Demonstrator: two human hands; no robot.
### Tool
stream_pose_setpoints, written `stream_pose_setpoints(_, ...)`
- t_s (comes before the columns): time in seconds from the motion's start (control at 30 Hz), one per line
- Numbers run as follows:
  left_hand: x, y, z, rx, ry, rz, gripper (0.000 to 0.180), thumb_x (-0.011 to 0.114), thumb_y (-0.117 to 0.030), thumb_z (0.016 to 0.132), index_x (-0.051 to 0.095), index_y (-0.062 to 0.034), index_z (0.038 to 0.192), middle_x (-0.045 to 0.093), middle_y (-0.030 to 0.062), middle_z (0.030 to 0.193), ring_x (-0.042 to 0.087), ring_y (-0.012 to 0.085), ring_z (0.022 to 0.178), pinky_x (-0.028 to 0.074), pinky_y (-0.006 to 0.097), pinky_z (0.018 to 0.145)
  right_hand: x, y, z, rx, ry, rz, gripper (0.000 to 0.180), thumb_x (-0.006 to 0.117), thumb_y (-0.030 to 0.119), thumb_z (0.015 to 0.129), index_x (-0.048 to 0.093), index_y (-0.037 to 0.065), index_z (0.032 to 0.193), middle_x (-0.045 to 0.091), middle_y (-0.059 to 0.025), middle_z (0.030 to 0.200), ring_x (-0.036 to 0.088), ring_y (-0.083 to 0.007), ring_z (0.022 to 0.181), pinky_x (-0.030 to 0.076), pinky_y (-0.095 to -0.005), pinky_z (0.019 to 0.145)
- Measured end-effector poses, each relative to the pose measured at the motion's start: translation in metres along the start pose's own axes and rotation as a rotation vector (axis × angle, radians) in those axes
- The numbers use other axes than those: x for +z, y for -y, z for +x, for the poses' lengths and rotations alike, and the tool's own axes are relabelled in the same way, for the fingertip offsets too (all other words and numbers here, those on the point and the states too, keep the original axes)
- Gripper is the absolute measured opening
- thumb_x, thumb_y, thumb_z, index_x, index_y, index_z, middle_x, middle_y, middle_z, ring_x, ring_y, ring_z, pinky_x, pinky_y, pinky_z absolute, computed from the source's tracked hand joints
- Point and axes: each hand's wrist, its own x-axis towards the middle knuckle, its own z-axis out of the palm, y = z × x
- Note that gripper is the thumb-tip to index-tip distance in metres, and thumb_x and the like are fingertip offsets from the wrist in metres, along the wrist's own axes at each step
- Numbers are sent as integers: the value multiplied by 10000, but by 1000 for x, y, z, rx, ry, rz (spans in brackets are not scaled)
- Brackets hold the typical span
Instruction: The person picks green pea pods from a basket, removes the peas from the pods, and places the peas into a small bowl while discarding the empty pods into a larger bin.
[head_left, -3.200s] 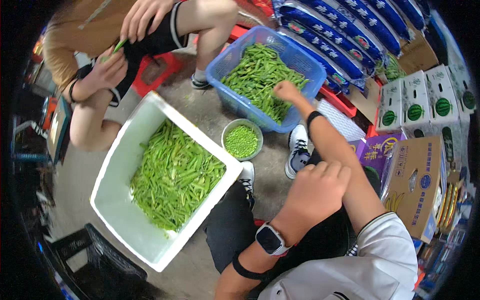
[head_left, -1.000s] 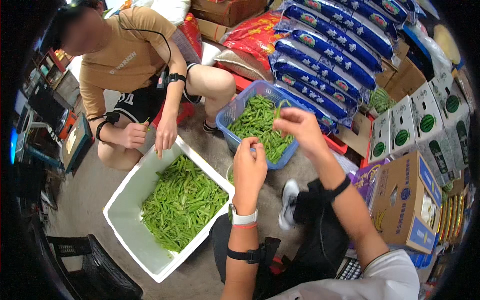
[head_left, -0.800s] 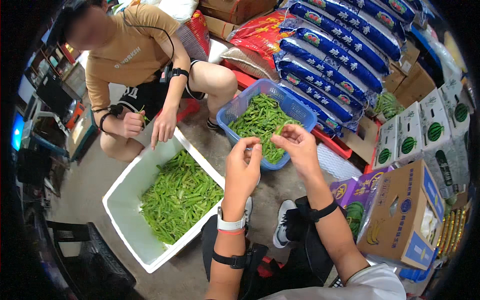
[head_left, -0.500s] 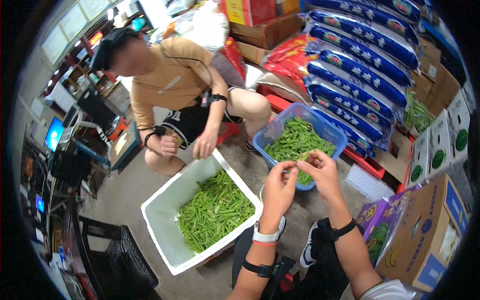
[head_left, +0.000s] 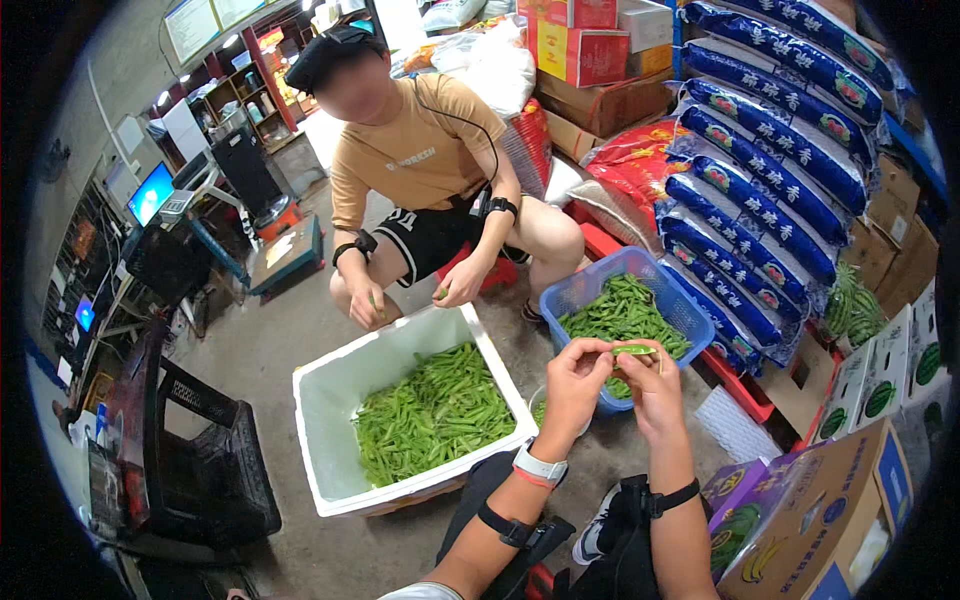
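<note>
Both my hands are raised over the near side of a blue plastic basket (head_left: 563, 296) heaped with green pea pods (head_left: 628, 312). Between the fingertips of my left hand (head_left: 577, 388) and my right hand (head_left: 655, 392) is a pea pod (head_left: 634, 350), light green and seemingly split along its length. Both hands are closed in a pinch about it. A small pale tub with green peas (head_left: 540, 411) stands below, partly hidden behind my left hand. To the left, a white foam box (head_left: 328, 425) holds a thick layer of green pods (head_left: 430, 415).
Across the foam box sits a co-worker (head_left: 425, 150) with green bits in both hands. Blue sacks (head_left: 760, 180) are stacked at right. Cartons (head_left: 815, 510) stand by my right arm. A black plastic chair (head_left: 225, 450) is at left, and a low platform (head_left: 287, 258) lies behind.
My view has shifted, so the scene sits lower and farther right. The pod in my fingers now shows lengthwise and looks opened. The co-worker's hands have moved at the box's far edge.
</note>
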Motion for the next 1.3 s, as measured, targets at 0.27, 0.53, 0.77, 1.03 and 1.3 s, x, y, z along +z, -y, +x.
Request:
stream_pose_setpoints(0.27,-15,11,10,126,-73,175,122,636,-66,889,628,6,987,648,52,867,630,127,794,500,248,732,-10,21,-2,-107,-129,-187,299,634,117,905,587,-18,1169,661,-113,1090,634,-147,935,506,-258,746)
stream_pose_setpoints(0.53,-17,2,11,116,-146,199,112,626,-44,878,632,32,960,636,40,836,596,98,745,475,220,705,47,131,-132,-558,592,53,857,442,634,903,310,-26,1433,376,-220,1449,476,-319,1247,418,-394,976)
stream_pose_setpoints(0.77,-26,-5,8,91,-104,274,102,622,-42,876,617,19,957,632,30,795,578,85,737,453,204,697,76,129,-152,-768,757,174,895,448,646,884,264,-31,1439,370,-375,1361,363,-486,1287,305,-604,1025)
stream_pose_setpoints(1.03,-27,1,8,-12,-104,196,100,624,-33,871,607,14,957,616,29,748,558,85,632,436,200,578,27,122,-99,-536,11,-522,376,577,199,940,556,-30,1236,623,-128,1179,573,-173,1100,434,-292,922)
stream_pose_setpoints(1.3,-26,16,10,-54,-13,145,136,624,-45,869,584,27,977,627,72,767,585,125,603,468,226,534,-86,28,-20,-313,-364,-738,273,595,185,918,639,-21,1092,692,-82,945,623,-128,868,479,-272,786)
